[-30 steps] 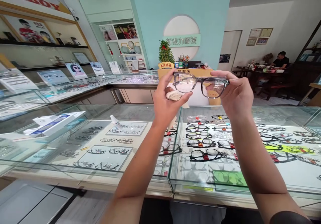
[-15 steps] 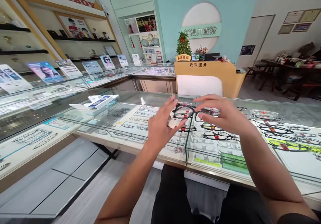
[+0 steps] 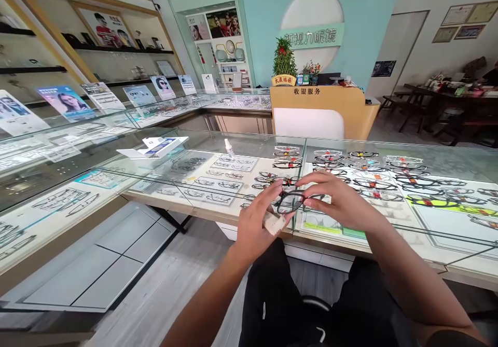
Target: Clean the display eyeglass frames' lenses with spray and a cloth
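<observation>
A pair of dark-framed eyeglasses (image 3: pixel 291 202) is held between my two hands, above the near edge of the glass display counter. My left hand (image 3: pixel 260 216) is closed on the left side of the frame and also has a small cream cloth (image 3: pixel 274 223) with a jagged edge tucked in its palm. My right hand (image 3: pixel 340 197) pinches the frame near its middle with thumb and fingers. Part of the right lens and the temples is hidden behind my fingers.
The glass counter (image 3: pixel 194 185) holds rows of eyeglasses under its top. On it stand a small white spray bottle (image 3: pixel 229 149) and an opened white-and-blue box (image 3: pixel 155 148). Beyond are a white chair back (image 3: pixel 309 124) and a wooden cashier desk (image 3: pixel 358 111).
Both hands have lowered toward me with the eyeglasses, which are now tilted differently. More of the cloth shows in my left hand. The view has tipped downward.
</observation>
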The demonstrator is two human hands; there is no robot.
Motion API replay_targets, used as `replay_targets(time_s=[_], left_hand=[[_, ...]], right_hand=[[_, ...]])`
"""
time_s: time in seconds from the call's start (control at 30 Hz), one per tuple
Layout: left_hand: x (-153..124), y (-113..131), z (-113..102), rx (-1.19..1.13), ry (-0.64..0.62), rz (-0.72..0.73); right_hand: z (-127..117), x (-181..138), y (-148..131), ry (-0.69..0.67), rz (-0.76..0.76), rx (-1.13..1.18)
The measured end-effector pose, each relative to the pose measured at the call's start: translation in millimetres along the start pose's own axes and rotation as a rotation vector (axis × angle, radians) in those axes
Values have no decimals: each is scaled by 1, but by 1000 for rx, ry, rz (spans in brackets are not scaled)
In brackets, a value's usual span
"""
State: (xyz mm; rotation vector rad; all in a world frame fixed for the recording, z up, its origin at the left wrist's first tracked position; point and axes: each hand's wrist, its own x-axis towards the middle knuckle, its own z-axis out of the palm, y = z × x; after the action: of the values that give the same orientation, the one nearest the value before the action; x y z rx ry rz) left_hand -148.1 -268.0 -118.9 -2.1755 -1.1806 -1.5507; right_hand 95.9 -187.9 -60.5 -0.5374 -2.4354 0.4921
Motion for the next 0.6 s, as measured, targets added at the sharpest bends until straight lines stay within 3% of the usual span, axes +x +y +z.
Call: replay_targets(time_s=[0.13,0.37,0.6], left_hand=[[-21,2,-5,-250,-12,-174],[-43,-2,-3,-563,-5,-475],[-40,-11,15,-769,-124,-633]], right_hand=[[20,-6,2,-4,49,201],[46,-6,17,-164,163,667],[77,-25,33,-9,297,893]])
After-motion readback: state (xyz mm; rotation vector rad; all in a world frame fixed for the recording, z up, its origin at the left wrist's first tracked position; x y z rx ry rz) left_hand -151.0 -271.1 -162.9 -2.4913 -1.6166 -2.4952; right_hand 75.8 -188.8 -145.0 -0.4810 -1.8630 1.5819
